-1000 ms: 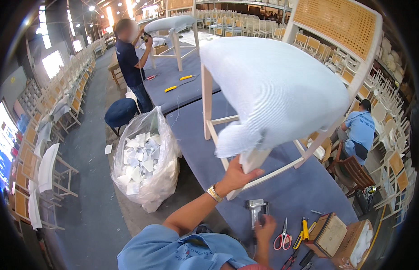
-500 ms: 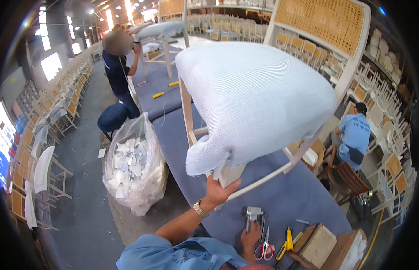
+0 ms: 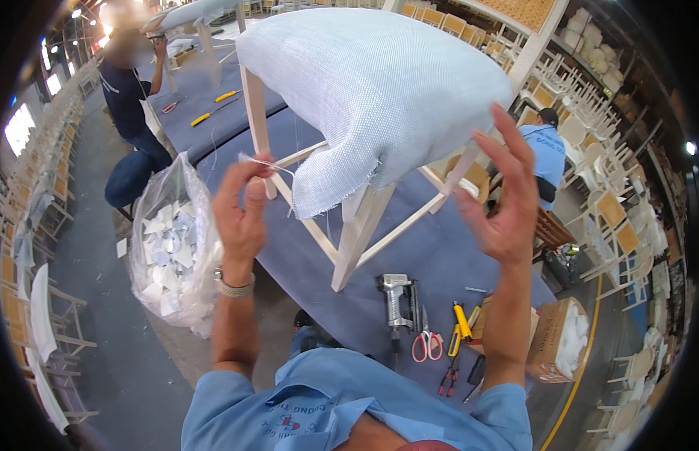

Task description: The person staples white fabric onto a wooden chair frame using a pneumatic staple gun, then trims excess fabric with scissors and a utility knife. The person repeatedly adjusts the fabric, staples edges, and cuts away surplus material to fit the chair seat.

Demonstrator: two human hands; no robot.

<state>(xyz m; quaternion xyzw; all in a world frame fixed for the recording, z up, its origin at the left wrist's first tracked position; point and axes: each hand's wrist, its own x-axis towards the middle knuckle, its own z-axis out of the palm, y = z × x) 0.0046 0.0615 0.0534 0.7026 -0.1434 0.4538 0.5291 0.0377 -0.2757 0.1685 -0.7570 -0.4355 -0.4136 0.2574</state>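
A chair with a light blue-white woven fabric (image 3: 387, 83) over its seat stands on the padded table before me. The fabric's frayed front corner hangs loose beside the pale wooden front leg (image 3: 362, 233). My left hand (image 3: 243, 214) is left of that corner, its fingers curled at a thin white thread (image 3: 278, 164) that runs to the fabric. On the chair's right side my right hand (image 3: 506, 199) is raised, empty, with fingers spread. A staple gun (image 3: 395, 299) lies on the table below the chair, with red-handled scissors (image 3: 427, 346) next to it.
Right of the scissors lie a yellow cutter (image 3: 461, 322), red-handled pliers (image 3: 449, 381) and a cardboard box (image 3: 554, 342). A clear bag of scraps (image 3: 173, 252) stands left of the table. One person (image 3: 128, 98) works at the far left, another (image 3: 543, 154) sits at right.
My left hand has left the front leg and risen to the loose corner. My right hand has let go of the staple gun and risen beside the seat. The view has shifted.
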